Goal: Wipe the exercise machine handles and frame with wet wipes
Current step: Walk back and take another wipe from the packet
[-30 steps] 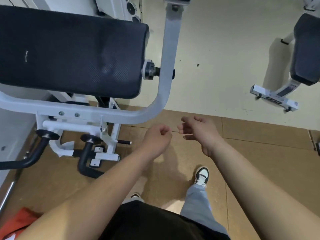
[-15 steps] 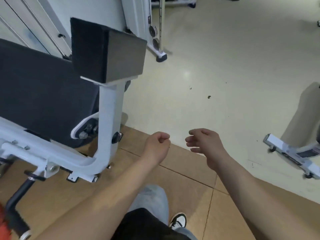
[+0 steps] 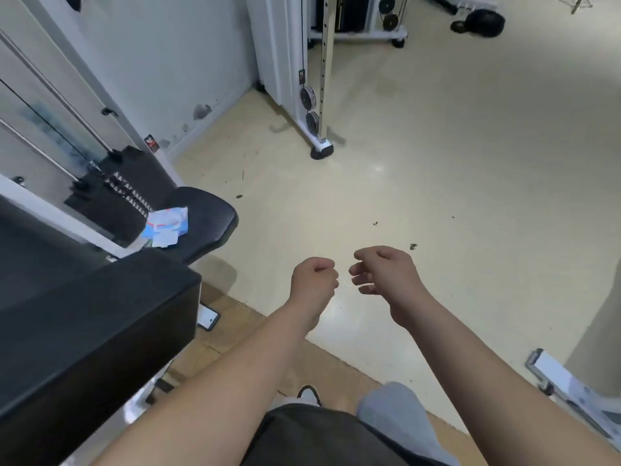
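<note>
From the head camera, looking forward and down. At mid-frame, left hand [image 3: 314, 280], clenched into a fist with nothing visible inside it. Just beside it, across a small gap, right hand [image 3: 386, 274], fingers loosely curled and slack, gripping nothing. Both held in the air above the pale floor [image 3: 437, 183], touching no part of any machine. No wipe in either hand, so judged to be the fetching step, with wiping not yet begun. At left of the frame, a little above the hands, wet wipes packet [image 3: 166, 227], blue and white with crumpled white at its front, lying on the left part of the rounded black seat [image 3: 208, 213]. Well apart from both hands, up and to the left of them. Closer to the left fist than to the right hand, so probably a left-hand reach, perhaps after a step toward the seat. Long axis of the packet too crumpled to judge. Beyond the seat, toward the left edge, black weight stack [image 3: 111, 193] and a white frame bar [image 3: 50, 213] running diagonally down toward the seat. Filling the lower left, a large black pad [image 3: 94, 331]. Beside its corner, on the brown mat [image 3: 228, 334], a phone-like slab [image 3: 208, 319]. No handles plainly in view.
</note>
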`<state>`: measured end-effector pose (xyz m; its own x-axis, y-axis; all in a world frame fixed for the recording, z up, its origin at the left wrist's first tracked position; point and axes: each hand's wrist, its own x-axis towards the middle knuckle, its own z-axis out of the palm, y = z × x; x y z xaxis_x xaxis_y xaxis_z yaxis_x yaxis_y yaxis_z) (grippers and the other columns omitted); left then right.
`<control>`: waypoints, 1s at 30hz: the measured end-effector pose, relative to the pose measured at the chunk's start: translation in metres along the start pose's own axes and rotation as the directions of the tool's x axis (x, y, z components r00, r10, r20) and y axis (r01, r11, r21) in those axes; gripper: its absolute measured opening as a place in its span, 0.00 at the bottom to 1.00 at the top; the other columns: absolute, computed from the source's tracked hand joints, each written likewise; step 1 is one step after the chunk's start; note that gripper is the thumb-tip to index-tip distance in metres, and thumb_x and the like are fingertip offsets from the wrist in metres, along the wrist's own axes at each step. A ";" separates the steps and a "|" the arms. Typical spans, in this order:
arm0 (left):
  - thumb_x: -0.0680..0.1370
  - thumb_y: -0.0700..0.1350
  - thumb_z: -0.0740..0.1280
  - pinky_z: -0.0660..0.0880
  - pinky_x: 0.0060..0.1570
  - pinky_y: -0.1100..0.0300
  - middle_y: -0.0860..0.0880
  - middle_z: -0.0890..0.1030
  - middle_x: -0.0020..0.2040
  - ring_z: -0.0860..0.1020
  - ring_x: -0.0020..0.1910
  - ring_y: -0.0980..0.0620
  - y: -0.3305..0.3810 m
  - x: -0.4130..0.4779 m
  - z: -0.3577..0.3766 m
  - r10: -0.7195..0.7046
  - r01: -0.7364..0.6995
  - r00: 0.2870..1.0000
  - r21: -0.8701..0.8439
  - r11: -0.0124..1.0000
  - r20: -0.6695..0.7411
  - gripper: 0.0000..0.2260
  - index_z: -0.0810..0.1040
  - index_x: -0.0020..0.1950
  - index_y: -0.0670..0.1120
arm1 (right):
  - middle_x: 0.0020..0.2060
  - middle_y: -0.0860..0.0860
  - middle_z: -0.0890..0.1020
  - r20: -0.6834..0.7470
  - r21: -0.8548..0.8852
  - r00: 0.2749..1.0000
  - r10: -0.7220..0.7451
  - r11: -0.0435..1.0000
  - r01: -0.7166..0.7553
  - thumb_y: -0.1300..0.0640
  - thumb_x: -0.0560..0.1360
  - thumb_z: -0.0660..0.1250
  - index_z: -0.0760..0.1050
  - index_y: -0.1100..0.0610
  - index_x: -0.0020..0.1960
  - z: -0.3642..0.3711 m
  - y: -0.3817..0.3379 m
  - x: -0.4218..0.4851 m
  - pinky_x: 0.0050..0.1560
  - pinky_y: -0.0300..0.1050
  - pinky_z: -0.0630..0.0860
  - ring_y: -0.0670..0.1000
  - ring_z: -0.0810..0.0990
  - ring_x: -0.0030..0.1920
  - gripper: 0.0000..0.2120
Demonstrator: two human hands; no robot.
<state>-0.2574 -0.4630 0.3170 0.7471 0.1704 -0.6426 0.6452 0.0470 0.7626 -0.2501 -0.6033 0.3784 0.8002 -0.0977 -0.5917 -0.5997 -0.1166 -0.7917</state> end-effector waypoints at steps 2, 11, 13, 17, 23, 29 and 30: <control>0.78 0.36 0.64 0.79 0.47 0.54 0.47 0.81 0.50 0.79 0.42 0.49 0.019 0.034 0.013 -0.061 0.057 0.997 -0.076 0.995 -0.050 0.07 0.79 0.52 0.45 | 0.39 0.56 0.84 0.032 -0.025 0.999 0.005 1.000 -0.004 0.57 0.80 0.67 0.82 0.61 0.53 -0.002 -0.024 0.041 0.41 0.49 0.78 0.55 0.79 0.36 0.09; 0.77 0.34 0.64 0.77 0.42 0.55 0.44 0.80 0.47 0.79 0.38 0.47 0.093 0.192 0.005 -0.217 0.102 0.931 -0.360 0.927 -0.295 0.10 0.79 0.56 0.42 | 0.40 0.58 0.85 0.326 -0.204 0.945 0.008 0.977 0.062 0.58 0.81 0.66 0.82 0.62 0.54 0.047 -0.126 0.244 0.42 0.49 0.78 0.56 0.81 0.37 0.09; 0.77 0.33 0.64 0.75 0.38 0.57 0.44 0.78 0.43 0.77 0.36 0.47 0.105 0.209 -0.016 -0.239 0.074 0.899 -0.412 0.908 -0.366 0.08 0.80 0.51 0.43 | 0.43 0.61 0.87 0.384 -0.245 0.921 0.058 0.969 0.041 0.59 0.81 0.66 0.81 0.63 0.56 0.070 -0.144 0.270 0.45 0.50 0.79 0.56 0.83 0.39 0.10; 0.78 0.29 0.57 0.61 0.25 0.66 0.45 0.66 0.36 0.65 0.25 0.52 0.124 0.236 -0.076 -0.273 0.023 0.863 -0.507 0.862 -0.425 0.15 0.70 0.37 0.47 | 0.50 0.62 0.87 0.512 -0.295 0.848 0.137 0.955 0.024 0.58 0.81 0.66 0.80 0.64 0.60 0.135 -0.181 0.300 0.56 0.53 0.82 0.55 0.86 0.43 0.12; 0.79 0.29 0.60 0.61 0.24 0.68 0.47 0.68 0.32 0.66 0.22 0.54 0.132 0.293 -0.180 -0.328 -0.026 0.792 -0.565 0.825 -0.516 0.14 0.73 0.41 0.46 | 0.51 0.61 0.88 0.615 -0.371 0.765 0.193 0.926 0.065 0.58 0.81 0.66 0.80 0.65 0.61 0.264 -0.219 0.331 0.57 0.53 0.82 0.55 0.86 0.43 0.13; 0.80 0.37 0.64 0.80 0.38 0.57 0.46 0.81 0.49 0.79 0.39 0.49 0.119 0.339 -0.258 -0.425 0.075 0.698 -0.530 0.844 -0.577 0.10 0.75 0.45 0.51 | 0.50 0.61 0.88 0.656 -0.447 0.709 0.258 0.890 0.090 0.59 0.82 0.67 0.79 0.65 0.61 0.383 -0.236 0.349 0.57 0.54 0.83 0.55 0.86 0.43 0.12; 0.80 0.37 0.64 0.81 0.41 0.55 0.46 0.81 0.50 0.79 0.41 0.49 0.118 0.341 -0.267 -0.430 0.107 0.677 -0.499 0.860 -0.597 0.11 0.74 0.43 0.52 | 0.50 0.61 0.88 0.664 -0.469 0.694 0.277 0.878 0.098 0.59 0.82 0.67 0.79 0.64 0.61 0.397 -0.237 0.350 0.54 0.52 0.83 0.55 0.86 0.43 0.11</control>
<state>0.0308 -0.1361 0.2083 0.1328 0.6827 -0.7185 0.5547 0.5496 0.6247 0.1754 -0.2177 0.2985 0.3948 0.5560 -0.7314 -0.4523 -0.5754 -0.6815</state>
